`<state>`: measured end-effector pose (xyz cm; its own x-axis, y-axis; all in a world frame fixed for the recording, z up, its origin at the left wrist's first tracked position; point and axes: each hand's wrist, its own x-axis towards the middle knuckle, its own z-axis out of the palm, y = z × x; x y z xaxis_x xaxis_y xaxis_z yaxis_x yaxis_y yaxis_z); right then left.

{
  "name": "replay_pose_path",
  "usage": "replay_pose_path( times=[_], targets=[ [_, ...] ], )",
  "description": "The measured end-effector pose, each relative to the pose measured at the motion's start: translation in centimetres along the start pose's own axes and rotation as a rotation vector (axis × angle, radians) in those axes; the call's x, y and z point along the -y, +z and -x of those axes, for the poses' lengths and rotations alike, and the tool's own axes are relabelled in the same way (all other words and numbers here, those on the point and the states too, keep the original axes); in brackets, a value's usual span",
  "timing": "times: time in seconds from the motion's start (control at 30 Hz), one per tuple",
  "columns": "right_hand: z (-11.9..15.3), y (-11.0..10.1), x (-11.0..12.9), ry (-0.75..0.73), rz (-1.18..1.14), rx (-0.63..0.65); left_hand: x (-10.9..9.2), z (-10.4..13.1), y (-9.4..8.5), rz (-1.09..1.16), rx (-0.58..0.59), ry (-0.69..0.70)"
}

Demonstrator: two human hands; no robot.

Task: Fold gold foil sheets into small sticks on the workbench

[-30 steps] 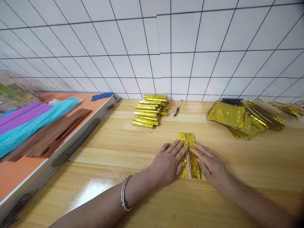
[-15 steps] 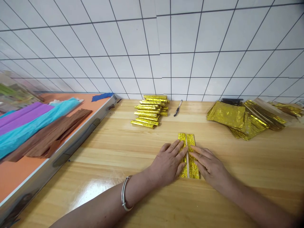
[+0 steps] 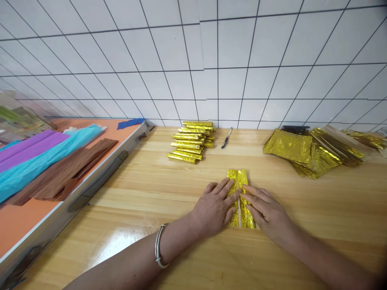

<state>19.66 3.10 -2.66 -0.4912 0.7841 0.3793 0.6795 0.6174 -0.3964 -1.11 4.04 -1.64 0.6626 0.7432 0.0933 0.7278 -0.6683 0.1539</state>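
Note:
A sheet of gold foil paper point(image 3: 246, 215) lies flat on the wooden table point(image 3: 145, 181), both long sides folded in toward the middle. A narrow pale strip shows between the two folded edges. My left hand point(image 3: 213, 207), a silver bangle on its wrist, lies on the left fold with fingers stretched out; one fingertip reaches across the gap. On the right fold rest the fingertips of my right hand point(image 3: 267, 211), its fingers extended and slightly apart. Neither hand grips the paper; both press on it from above.
Behind the hands is a pile of folded gold strips point(image 3: 190, 141), with a pen point(image 3: 227, 137) beside it. Loose gold foil sheets point(image 3: 288, 147) are stacked at the right. On the left, a raised-edge orange board point(image 3: 18, 225) carries brown point(image 3: 81, 169), turquoise and purple crepe paper. A tiled wall closes the back.
Almost nothing differs. My left fingertip has slid slightly to the right over the gap, and the right fold lies a touch closer to the left one.

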Motion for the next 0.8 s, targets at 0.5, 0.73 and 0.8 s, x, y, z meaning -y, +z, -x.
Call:
replay_pose_path(
  times=[0.5,0.73,0.8],
  targets=[
    [-0.13,-0.14,0.20,-0.058,-0.028,-0.017,-0.05,-0.02,0.24,-0.025,-0.015,0.023],
    [0.08,0.15,-0.21,-0.054,0.013,-0.003,0.08,-0.05,0.27,-0.019,-0.003,0.026],
    [0.04,0.17,-0.19,-0.059,0.020,0.009,0.08,-0.06,0.29,-0.022,-0.003,0.023]
  ],
)
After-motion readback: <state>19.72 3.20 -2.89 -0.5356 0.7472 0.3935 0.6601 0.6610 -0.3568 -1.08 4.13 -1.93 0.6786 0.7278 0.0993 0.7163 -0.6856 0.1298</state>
